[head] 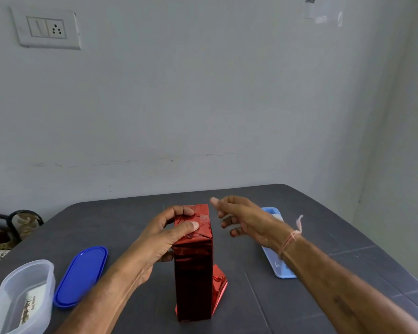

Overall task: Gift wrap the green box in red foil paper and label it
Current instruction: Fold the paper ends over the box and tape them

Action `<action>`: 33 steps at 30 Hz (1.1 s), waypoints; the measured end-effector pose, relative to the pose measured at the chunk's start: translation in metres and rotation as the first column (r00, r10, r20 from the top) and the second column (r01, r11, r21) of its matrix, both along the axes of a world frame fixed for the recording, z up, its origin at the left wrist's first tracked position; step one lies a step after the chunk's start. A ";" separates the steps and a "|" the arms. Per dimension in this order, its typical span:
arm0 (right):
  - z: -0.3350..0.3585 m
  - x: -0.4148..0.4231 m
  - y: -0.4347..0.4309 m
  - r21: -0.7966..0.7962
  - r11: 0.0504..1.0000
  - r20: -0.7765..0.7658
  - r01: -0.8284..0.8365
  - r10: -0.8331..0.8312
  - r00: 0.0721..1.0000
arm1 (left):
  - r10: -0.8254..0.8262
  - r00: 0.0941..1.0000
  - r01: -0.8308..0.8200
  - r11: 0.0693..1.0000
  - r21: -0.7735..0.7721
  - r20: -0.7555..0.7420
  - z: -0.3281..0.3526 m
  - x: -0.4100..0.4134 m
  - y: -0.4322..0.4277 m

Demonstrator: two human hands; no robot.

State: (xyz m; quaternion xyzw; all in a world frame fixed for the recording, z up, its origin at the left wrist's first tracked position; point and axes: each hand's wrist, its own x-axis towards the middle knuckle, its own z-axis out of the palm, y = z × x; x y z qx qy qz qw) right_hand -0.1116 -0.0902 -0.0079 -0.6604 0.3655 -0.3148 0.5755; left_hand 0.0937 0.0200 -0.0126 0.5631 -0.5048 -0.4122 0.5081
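The box, covered in red foil paper, stands upright on its end in the middle of the dark table. Clear tape shows on its folded top. Loose foil flaps stick out at its bottom right. My left hand grips the top of the box, thumb pressing the top fold and fingers curled round the far edge. My right hand hovers just right of the box top, fingers loosely spread, holding nothing and apart from the box.
A light blue tray lies under my right forearm. A blue oval lid lies left of the box, with a clear plastic container holding printed paper at the front left. A chair stands beyond the table's left edge.
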 end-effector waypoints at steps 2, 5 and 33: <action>0.015 0.009 0.003 -0.033 0.998 -0.165 -0.057 0.051 0.985 | 0.002 1.000 -0.002 1.000 -0.007 0.009 -0.001 0.001 0.000; 0.019 0.022 0.005 -0.024 0.997 -0.258 -0.073 0.064 0.964 | 0.007 1.000 -0.007 1.000 -0.016 0.003 -0.001 0.001 0.000; -0.032 0.000 0.083 0.025 1.000 0.103 0.016 -0.019 0.995 | 0.088 0.992 -0.090 0.996 -0.025 -0.087 0.002 -0.016 0.001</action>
